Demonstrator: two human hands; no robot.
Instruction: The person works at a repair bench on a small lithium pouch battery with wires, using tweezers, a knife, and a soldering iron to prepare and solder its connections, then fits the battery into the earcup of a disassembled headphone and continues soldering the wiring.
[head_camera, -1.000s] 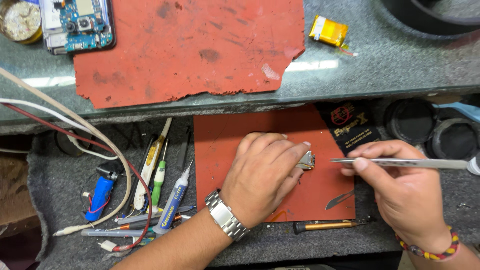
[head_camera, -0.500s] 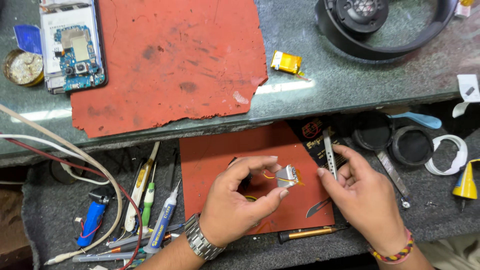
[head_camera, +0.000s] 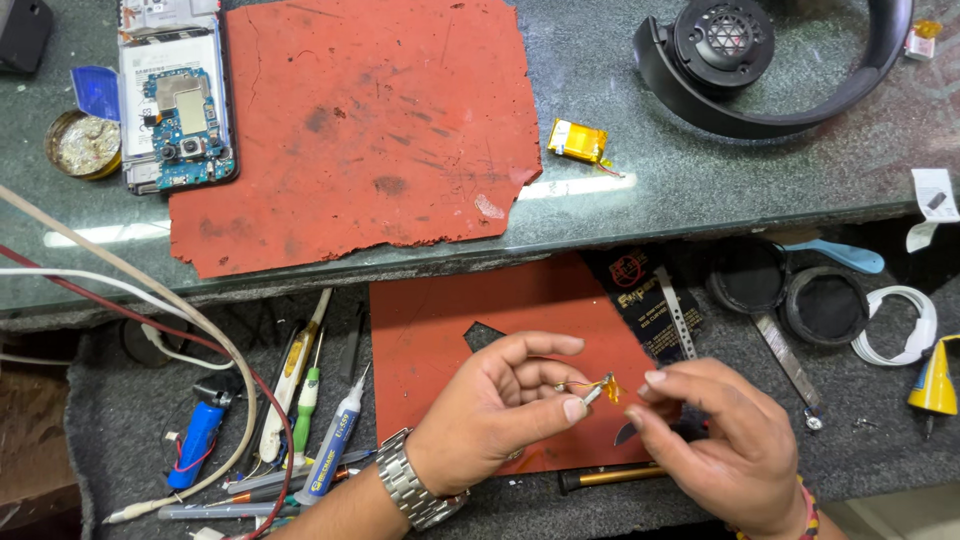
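My left hand (head_camera: 495, 410) pinches a small silver part with orange tape and thin wires (head_camera: 597, 388) between thumb and forefinger, above the lower red mat (head_camera: 460, 320). A metal watch sits on that wrist. My right hand (head_camera: 715, 440) is close on the right, fingertips at the taped end of the part; whether it grips it is unclear. Silver tweezers (head_camera: 677, 315) lie on the black card behind the right hand.
A large red mat (head_camera: 360, 120), an opened phone with bare circuit board (head_camera: 178, 100), a small yellow battery (head_camera: 577, 140) and black headphones (head_camera: 760, 60) lie on the upper shelf. Tubes, pens and cables (head_camera: 300, 400) crowd the left. Ear cushions (head_camera: 825, 305) sit at right.
The right hand no longer holds the tweezers, which now lie on the black card. Both hands came together on the small part. The view moved down and to the right.
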